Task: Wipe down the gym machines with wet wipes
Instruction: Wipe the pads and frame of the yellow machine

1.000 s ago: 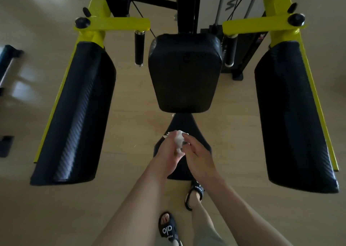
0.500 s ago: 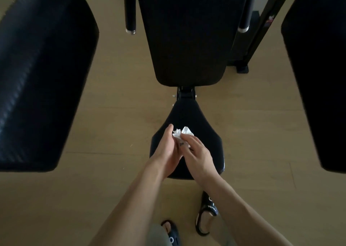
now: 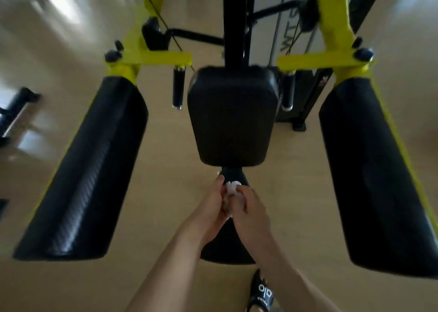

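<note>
Since half a second ago the view has lifted, bringing the yellow steel machine frame back in; the crumpled white wet wipe stays pinched between left hand and right hand, above the black padded seat, below the black back pad, long black side pads flanking

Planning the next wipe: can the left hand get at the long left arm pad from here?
Probably yes: nothing lies between the left hand and the left arm pad, though both hands hold the wipe.

Pale wooden floor, bright light patches at left, blurred edges
</note>
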`<state>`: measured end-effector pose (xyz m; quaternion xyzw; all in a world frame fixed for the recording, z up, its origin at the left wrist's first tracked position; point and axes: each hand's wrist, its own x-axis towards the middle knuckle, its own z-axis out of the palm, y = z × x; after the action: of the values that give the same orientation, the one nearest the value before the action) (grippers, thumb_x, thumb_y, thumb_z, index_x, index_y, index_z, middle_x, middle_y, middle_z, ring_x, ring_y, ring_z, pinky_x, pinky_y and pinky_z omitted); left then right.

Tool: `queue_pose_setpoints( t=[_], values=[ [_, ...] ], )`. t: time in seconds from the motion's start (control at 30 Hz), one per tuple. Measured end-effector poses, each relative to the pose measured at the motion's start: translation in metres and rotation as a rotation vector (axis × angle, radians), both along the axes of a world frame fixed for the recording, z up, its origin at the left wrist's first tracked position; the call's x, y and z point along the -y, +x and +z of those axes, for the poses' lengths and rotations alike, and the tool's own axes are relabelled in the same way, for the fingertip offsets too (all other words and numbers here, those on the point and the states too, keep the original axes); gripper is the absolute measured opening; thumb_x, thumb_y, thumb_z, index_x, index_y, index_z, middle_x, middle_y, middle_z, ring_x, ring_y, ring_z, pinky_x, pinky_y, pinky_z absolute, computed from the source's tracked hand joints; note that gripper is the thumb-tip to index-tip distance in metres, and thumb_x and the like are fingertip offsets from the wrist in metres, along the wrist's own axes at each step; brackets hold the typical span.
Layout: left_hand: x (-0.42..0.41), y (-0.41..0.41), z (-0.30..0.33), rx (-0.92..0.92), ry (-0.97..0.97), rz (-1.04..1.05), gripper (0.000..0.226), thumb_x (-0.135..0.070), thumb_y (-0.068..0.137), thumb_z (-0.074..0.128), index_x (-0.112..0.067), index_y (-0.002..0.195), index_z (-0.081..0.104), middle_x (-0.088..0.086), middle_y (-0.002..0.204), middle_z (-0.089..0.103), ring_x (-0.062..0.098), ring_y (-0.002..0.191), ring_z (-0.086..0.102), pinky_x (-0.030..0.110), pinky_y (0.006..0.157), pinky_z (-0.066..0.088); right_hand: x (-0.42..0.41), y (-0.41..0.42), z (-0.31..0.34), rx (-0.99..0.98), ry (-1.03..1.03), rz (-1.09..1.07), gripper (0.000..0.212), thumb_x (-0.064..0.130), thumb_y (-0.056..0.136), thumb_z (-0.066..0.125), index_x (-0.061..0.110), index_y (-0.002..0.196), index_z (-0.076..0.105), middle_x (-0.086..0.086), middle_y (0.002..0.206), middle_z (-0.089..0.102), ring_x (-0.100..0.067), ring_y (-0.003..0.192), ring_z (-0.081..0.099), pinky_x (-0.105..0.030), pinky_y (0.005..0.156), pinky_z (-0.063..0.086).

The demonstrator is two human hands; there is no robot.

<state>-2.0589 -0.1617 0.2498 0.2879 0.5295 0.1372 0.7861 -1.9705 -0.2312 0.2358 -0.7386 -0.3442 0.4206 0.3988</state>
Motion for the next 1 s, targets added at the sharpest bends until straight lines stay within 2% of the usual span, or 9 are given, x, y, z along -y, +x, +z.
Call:
queue_pose_setpoints(
  t=[0.07, 0.17, 0.23, 0.33, 0.43, 0.57, 0.73, 0.9, 1.0],
  values=[
    [-0.018, 0.017, 0.05, -0.022, 0.036, -0.02, 0.054, -0.051, 0.106, 0.035, -0.013, 0.122, 0.07, 0.005, 0.108, 0.077, 0.016, 0.102, 0.072, 0.034, 0.098, 0.05, -0.013, 0.011, 0.042, 0.009, 0.07, -0.023, 0.028, 0.028, 0.106, 0.046, 0.026, 0.129, 0.061, 0.009, 0.117, 0.059, -0.006, 0.107, 0.059, -0.02, 0.091, 0.049],
    [-0.035, 0.037, 0.119, -0.107, 0.171, -0.101, 0.049, -0.048, 0.105, 0.041, -0.015, 0.097, 0.076, 0.003, 0.101, 0.078, 0.017, 0.102, 0.072, 0.033, 0.097, 0.051, -0.029, 0.027, 0.097, 0.034, 0.186, -0.033, 0.026, 0.025, 0.102, 0.052, 0.031, 0.125, 0.062, 0.01, 0.114, 0.062, -0.006, 0.104, 0.062, -0.034, 0.09, 0.056],
    [-0.043, 0.044, 0.158, -0.139, 0.277, -0.187, 0.054, -0.044, 0.107, 0.038, -0.007, 0.086, 0.071, 0.003, 0.088, 0.077, 0.017, 0.096, 0.07, 0.033, 0.094, 0.052, -0.039, 0.038, 0.126, 0.078, 0.26, -0.057, 0.019, 0.022, 0.1, 0.055, 0.028, 0.115, 0.065, 0.01, 0.107, 0.063, -0.006, 0.098, 0.062, -0.033, 0.084, 0.057],
    [-0.06, 0.049, 0.196, -0.112, 0.373, -0.254, 0.057, -0.042, 0.108, 0.035, 0.001, 0.099, 0.071, 0.012, 0.102, 0.075, 0.024, 0.103, 0.067, 0.038, 0.098, 0.053, -0.057, 0.05, 0.16, 0.106, 0.335, -0.101, 0.014, 0.02, 0.1, 0.055, 0.028, 0.1, 0.067, 0.009, 0.096, 0.066, -0.007, 0.089, 0.063, -0.026, 0.074, 0.054],
    [-0.083, 0.052, 0.223, -0.095, 0.488, -0.308, 0.046, -0.037, 0.106, 0.041, -0.004, 0.099, 0.072, 0.01, 0.101, 0.074, 0.025, 0.094, 0.065, 0.032, 0.083, 0.054, -0.079, 0.056, 0.187, 0.111, 0.391, -0.168, 0.014, 0.02, 0.1, 0.058, 0.031, 0.099, 0.066, 0.011, 0.09, 0.068, -0.006, 0.085, 0.065, -0.02, 0.07, 0.054],
    [-0.123, 0.054, 0.242, -0.149, 0.643, -0.338, 0.033, -0.043, 0.1, 0.048, -0.02, 0.113, 0.067, 0.006, 0.111, 0.071, 0.02, 0.103, 0.069, 0.041, 0.094, 0.058, -0.11, 0.057, 0.218, 0.096, 0.45, -0.26, 0.013, 0.023, 0.102, 0.06, 0.028, 0.113, 0.062, 0.013, 0.089, 0.066, 0.006, 0.079, 0.062, -0.009, 0.063, 0.047],
    [-0.165, 0.051, 0.245, -0.214, 0.758, -0.337, 0.029, -0.041, 0.081, 0.05, -0.026, 0.102, 0.065, 0.003, 0.104, 0.071, 0.022, 0.102, 0.069, 0.049, 0.098, 0.054, -0.152, 0.053, 0.228, 0.054, 0.42, -0.325, 0.013, 0.02, 0.099, 0.058, 0.028, 0.105, 0.067, 0.008, 0.084, 0.067, 0.003, 0.071, 0.059, -0.011, 0.059, 0.046],
    [-0.195, 0.045, 0.23, -0.258, 0.803, -0.422, 0.024, -0.023, 0.095, 0.052, -0.029, 0.098, 0.075, -0.006, 0.102, 0.074, 0.014, 0.102, 0.068, 0.043, 0.1, 0.053, -0.176, 0.07, 0.215, -0.163, 0.309, -0.339, 0.016, 0.017, 0.092, 0.065, 0.025, 0.102, 0.074, 0.0, 0.093, 0.076, -0.018, 0.092, 0.073, -0.038, 0.084, 0.061],
    [-0.209, 0.047, 0.218, -0.247, 0.791, -0.362, 0.025, -0.023, 0.1, 0.05, -0.028, 0.107, 0.073, -0.005, 0.105, 0.072, 0.014, 0.101, 0.067, 0.038, 0.095, 0.055, -0.189, 0.096, 0.212, -0.309, 0.24, -0.367, 0.016, 0.016, 0.09, 0.07, 0.023, 0.103, 0.074, -0.005, 0.097, 0.078, -0.027, 0.097, 0.075, -0.045, 0.09, 0.061]
  ],
)
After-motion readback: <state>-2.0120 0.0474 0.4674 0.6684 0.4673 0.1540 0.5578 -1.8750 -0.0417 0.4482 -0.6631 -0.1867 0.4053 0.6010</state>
